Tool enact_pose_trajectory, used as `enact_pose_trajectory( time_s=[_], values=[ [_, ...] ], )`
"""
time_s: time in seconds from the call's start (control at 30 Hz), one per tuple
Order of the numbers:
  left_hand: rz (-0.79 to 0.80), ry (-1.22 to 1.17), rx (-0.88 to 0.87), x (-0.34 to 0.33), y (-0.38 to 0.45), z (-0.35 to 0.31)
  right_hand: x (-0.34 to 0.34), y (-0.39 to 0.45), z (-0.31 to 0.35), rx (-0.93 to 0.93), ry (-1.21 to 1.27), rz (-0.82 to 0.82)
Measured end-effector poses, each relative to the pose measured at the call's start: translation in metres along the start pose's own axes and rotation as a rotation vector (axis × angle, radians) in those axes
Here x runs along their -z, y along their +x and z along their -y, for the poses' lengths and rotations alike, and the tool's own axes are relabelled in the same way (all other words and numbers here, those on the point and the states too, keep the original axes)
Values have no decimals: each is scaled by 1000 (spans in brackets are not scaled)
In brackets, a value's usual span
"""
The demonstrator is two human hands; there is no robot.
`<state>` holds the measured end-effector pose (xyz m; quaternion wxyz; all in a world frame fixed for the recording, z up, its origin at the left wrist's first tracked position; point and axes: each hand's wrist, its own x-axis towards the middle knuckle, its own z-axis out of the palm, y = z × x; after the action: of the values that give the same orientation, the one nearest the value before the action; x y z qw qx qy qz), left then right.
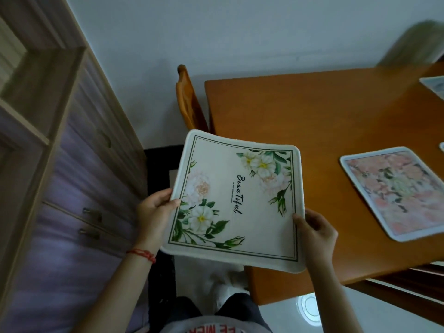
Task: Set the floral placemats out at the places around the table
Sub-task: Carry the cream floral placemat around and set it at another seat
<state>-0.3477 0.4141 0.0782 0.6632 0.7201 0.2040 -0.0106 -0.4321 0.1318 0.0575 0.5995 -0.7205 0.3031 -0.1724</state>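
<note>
Grip: my left hand (156, 212) and right hand (317, 233) pinch opposite edges of the cream placemat (236, 200), thumbs on top.
Position: it hangs over the table's near-left corner.
Open room: bare wood lies between it and the pink placemat (396, 192).
Surface: smooth orange-brown table (300, 111), square-edged.
Room: chair (188, 99), white wall, cabinet (60, 140) left.
Texture: soft, rounded corners, sagging.

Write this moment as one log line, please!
cream placemat | held by left hand, right hand | over table corner | not laid
</note>
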Motion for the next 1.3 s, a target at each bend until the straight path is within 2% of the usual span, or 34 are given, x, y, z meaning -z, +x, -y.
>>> enact_pose_trajectory(
  time_s=[0.4, 0.8, 1.03, 1.3],
  values=[
    [213, 62, -42, -87, 46, -42, 22, 34, 6, -67, 55, -224],
    [462, 238, -73, -160, 150, -73, -20, 73, 14, -154, 99, -511],
    [525, 300, -94, -190, 200, -87, -53, 93, 21, -147, 129, -589],
    [595, 356, -109, -230, 226, -94, -60, 119, 18, -193, 144, -624]
  ],
)
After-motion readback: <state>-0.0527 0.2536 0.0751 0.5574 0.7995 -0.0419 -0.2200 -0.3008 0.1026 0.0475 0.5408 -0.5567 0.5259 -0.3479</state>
